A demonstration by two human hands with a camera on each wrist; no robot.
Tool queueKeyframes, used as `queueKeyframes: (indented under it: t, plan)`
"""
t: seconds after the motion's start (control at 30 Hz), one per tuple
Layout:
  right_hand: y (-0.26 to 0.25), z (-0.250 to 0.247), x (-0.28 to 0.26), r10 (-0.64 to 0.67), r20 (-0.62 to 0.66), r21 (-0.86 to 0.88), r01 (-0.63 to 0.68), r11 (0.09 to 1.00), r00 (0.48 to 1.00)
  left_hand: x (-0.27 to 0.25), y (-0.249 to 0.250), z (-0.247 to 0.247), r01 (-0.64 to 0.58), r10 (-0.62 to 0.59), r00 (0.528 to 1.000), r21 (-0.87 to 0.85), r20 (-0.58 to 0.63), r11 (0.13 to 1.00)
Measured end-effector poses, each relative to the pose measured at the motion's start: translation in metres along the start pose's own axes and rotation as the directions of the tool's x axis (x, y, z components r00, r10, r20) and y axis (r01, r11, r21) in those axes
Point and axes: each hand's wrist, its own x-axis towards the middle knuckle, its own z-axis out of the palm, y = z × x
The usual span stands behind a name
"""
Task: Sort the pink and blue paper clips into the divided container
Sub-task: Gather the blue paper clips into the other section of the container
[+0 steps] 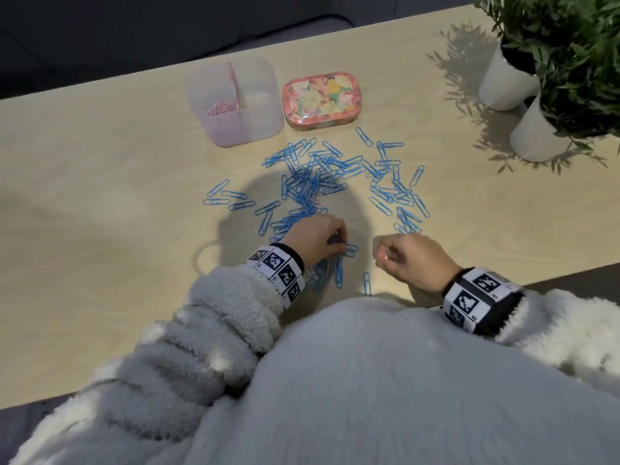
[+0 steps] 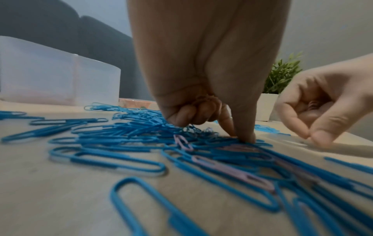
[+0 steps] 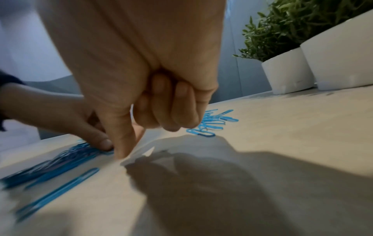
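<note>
fuzzy pale sleeves (image 1: pixel 235 317) nearest, both hands low over blue paper clips (image 1: pixel 312 182) on the bench (image 1: pixel 100 196).
left hand (image 1: pixel 315 239) sits in the pile, thumb and forefinger tips together, pressed down on the clips, other fingers (image 2: pixel 181 116) curled; a few pink paper clips (image 2: pixel 228 170) lie tangled among the blue wire loops just beside it. right hand (image 1: pixel 409 260) is near, fingers curled around some pink clips in the palm, thumb and forefinger tips down at the bench. divided container (image 1: pixel 235 99), frosted plastic, stands beyond the pile with pink clips in its left compartment. a floral tin (image 1: pixel 318 102) is beside it; white potted plants (image 1: pixel 536 95) far right.
</note>
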Motion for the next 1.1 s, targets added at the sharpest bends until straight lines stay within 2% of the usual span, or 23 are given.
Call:
queueKeyframes:
  t: [0.2,0.37,0.47,0.53,0.67,0.8,0.87,0.97,1.1]
  plan:
    - [-0.011,0.003,-0.019,-0.036,0.153,-0.069,0.047,0.997,0.988,-0.001,0.003,0.000,0.001,-0.001,1.000,0.015,0.013,1.000]
    - [-0.025,0.008,-0.055,-0.191,0.389,-0.189,0.281,0.941,0.901,-0.007,0.000,0.004,0.029,-0.031,0.998,-0.024,-0.054,0.999]
    - [-0.025,-0.001,-0.062,-0.169,0.432,-0.235,0.292,0.927,0.886,-0.008,-0.004,0.003,0.057,-0.062,0.995,-0.063,-0.078,0.996]
    - [-0.022,-0.004,-0.059,-0.201,0.409,-0.172,0.292,0.941,0.890,-0.009,-0.005,0.003,0.071,-0.077,0.993,-0.061,-0.090,0.996]
    - [-0.017,0.009,-0.042,-0.258,0.241,-0.176,0.304,0.936,0.936,-0.011,-0.004,0.001,0.078,-0.081,0.990,-0.032,-0.115,0.996]
    - [-0.009,0.028,-0.030,-0.290,0.280,-0.142,0.338,0.930,0.915,-0.013,0.000,-0.002,0.078,-0.082,0.987,-0.035,-0.138,0.996]
    - [-0.005,0.028,-0.026,-0.287,0.260,-0.099,0.321,0.942,0.922,-0.014,0.001,-0.004,0.094,-0.101,0.982,-0.052,-0.157,0.994]
    - [-0.002,0.019,-0.011,-0.270,0.154,-0.073,0.284,0.956,0.950,-0.017,0.004,-0.007,0.131,-0.149,0.972,-0.111,-0.179,0.985]
    - [0.005,-0.004,0.014,-0.158,-0.051,-0.005,0.158,0.987,0.986,-0.018,0.003,-0.010,0.169,-0.214,0.966,-0.274,-0.146,0.947]
